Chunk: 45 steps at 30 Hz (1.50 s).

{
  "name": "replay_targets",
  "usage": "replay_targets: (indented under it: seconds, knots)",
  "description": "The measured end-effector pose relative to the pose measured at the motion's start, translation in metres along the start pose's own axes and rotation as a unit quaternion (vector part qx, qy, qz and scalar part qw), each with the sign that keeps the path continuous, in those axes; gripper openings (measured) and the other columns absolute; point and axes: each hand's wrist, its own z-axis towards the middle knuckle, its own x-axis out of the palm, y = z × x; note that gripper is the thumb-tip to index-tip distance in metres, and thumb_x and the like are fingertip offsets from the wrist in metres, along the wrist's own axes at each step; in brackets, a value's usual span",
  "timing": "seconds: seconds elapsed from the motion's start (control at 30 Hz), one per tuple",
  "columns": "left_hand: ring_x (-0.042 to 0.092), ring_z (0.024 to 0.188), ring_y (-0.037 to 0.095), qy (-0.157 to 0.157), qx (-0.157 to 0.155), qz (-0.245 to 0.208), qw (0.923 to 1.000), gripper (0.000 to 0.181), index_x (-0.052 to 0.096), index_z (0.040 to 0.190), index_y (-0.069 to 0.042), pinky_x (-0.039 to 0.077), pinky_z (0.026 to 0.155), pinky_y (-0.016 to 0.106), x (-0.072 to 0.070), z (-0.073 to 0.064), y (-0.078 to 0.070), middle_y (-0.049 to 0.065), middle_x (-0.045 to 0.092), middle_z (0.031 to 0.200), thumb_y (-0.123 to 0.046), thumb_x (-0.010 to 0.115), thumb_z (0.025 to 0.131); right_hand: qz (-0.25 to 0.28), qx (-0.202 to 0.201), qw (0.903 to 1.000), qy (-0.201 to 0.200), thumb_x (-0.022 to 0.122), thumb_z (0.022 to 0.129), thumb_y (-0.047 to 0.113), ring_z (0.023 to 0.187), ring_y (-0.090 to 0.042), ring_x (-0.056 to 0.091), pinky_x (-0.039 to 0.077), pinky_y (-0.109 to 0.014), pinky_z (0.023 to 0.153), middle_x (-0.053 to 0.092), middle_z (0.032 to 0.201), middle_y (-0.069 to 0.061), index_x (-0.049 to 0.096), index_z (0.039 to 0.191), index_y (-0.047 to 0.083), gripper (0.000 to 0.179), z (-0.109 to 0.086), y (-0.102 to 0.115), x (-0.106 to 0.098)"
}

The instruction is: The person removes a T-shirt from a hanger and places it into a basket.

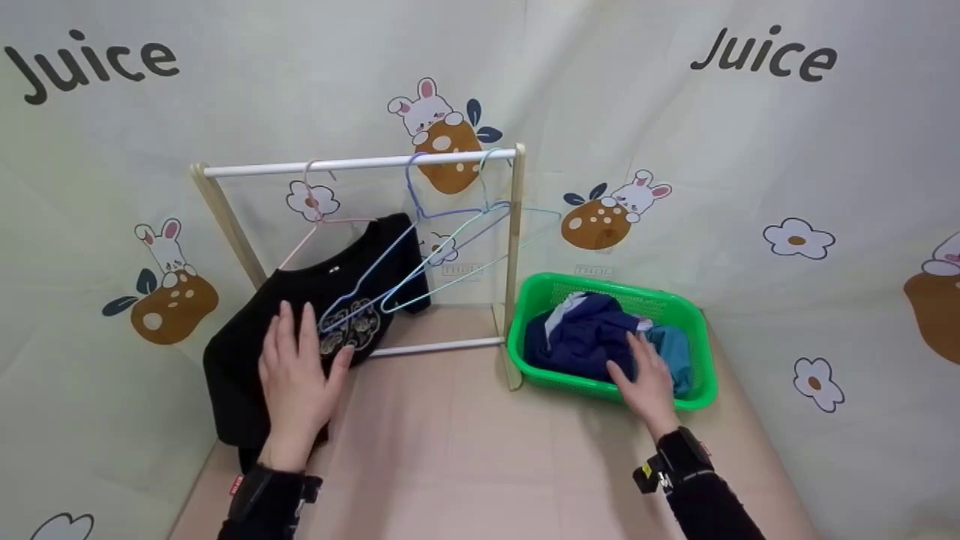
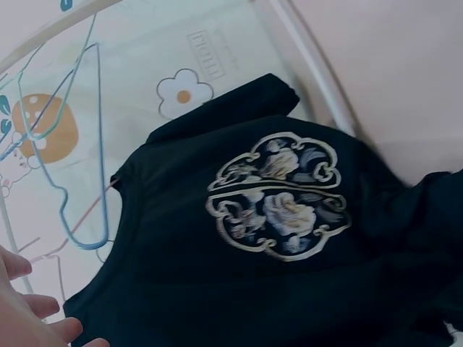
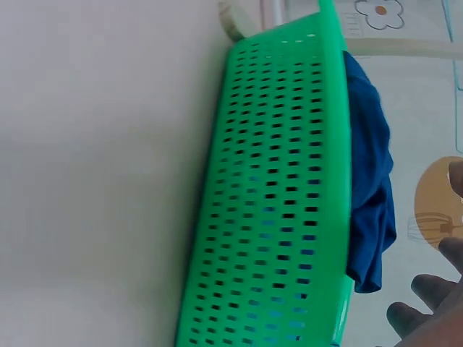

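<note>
A black short-sleeved top [image 1: 240,367] with an embroidered floral patch hangs on a pink hanger [image 1: 298,247] at the left of a small rack [image 1: 367,162]. In front of the top is my left hand [image 1: 296,375], fingers extended and holding nothing; its fingertips [image 2: 43,307] show near the neckline in the left wrist view. My right hand [image 1: 649,386] hovers over the front rim of a green basket [image 1: 701,337], fingers spread and nothing in them. Inside the basket lie a crumpled navy garment [image 1: 585,341] and a teal one [image 1: 675,352].
A blue hanger [image 1: 412,187] and a mint hanger [image 1: 484,184] hang bare on the rack's white rail, partly overlapping the top. The rack's right wooden post [image 1: 515,247] stands beside the basket. A printed cloth backdrop [image 1: 630,112] rises behind the pinkish tabletop [image 1: 465,450].
</note>
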Motion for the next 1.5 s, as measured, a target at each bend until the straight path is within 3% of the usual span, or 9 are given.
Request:
replay_targets:
  seconds: [0.27,0.5,0.8,1.1,1.3,1.5]
  knots:
    - [0.018,0.144,0.042,-0.004,0.019,0.003,0.9998,0.08,0.031,0.155,-0.007,0.019,0.108,0.067,-0.005,0.027,-0.007,0.021,0.02,0.16,-0.056,0.053,0.095,-0.059,-0.031,0.9974,-0.027,0.069,0.092,0.032,0.138,-0.049,0.03,0.015,-0.071,0.107,0.037,0.151,-0.027,0.044,0.147,0.001,0.068,-0.019,0.0,0.009]
    - [0.02,0.143,0.043,-0.006,0.036,0.013,0.9993,0.079,0.033,0.153,-0.005,0.02,0.108,0.066,-0.008,0.05,-0.012,0.025,0.023,0.158,-0.054,0.054,0.096,-0.081,-0.035,0.996,-0.017,0.069,0.09,0.035,0.139,-0.047,0.03,0.014,-0.071,0.107,0.036,0.152,-0.025,0.043,0.147,0.002,0.07,-0.03,0.0,0.015]
    - [0.013,0.146,0.043,0.048,-0.009,0.024,0.9985,0.078,0.028,0.155,-0.004,0.01,0.114,0.061,-0.012,0.086,-0.018,0.025,0.019,0.159,-0.051,0.054,0.098,-0.088,-0.056,0.9943,-0.019,0.071,0.089,0.035,0.139,-0.049,0.03,0.013,-0.072,0.106,0.038,0.151,-0.026,0.045,0.147,0.003,0.071,-0.051,-0.001,0.023]
    - [0.008,0.147,0.045,0.091,-0.031,0.012,0.9953,0.082,0.023,0.155,-0.001,0.003,0.117,0.056,-0.008,0.111,-0.016,0.032,0.014,0.158,-0.055,0.048,0.099,-0.105,-0.085,0.9904,-0.028,0.075,0.086,0.034,0.139,-0.049,0.03,0.014,-0.072,0.106,0.039,0.151,-0.024,0.046,0.147,0.006,0.073,-0.062,-0.001,0.031]
    - [0.02,0.142,0.052,0.116,-0.045,-0.001,0.9922,0.082,0.022,0.155,0.001,0.012,0.114,0.061,-0.006,0.124,-0.017,0.038,0.022,0.152,-0.054,0.047,0.099,-0.114,-0.104,0.9876,-0.026,0.078,0.084,0.033,0.139,-0.046,0.031,0.014,-0.072,0.106,0.04,0.151,-0.022,0.047,0.147,0.008,0.075,-0.067,0.003,0.037]
    - [0.035,0.13,0.053,0.134,-0.06,-0.011,0.9891,0.078,0.023,0.155,0.0,0.022,0.109,0.062,-0.005,0.131,-0.02,0.037,0.036,0.145,-0.05,0.047,0.101,-0.112,-0.106,0.988,-0.008,0.077,0.085,0.032,0.14,-0.045,0.03,0.012,-0.071,0.107,0.039,0.152,-0.021,0.045,0.148,0.008,0.075,-0.072,0.006,0.04]
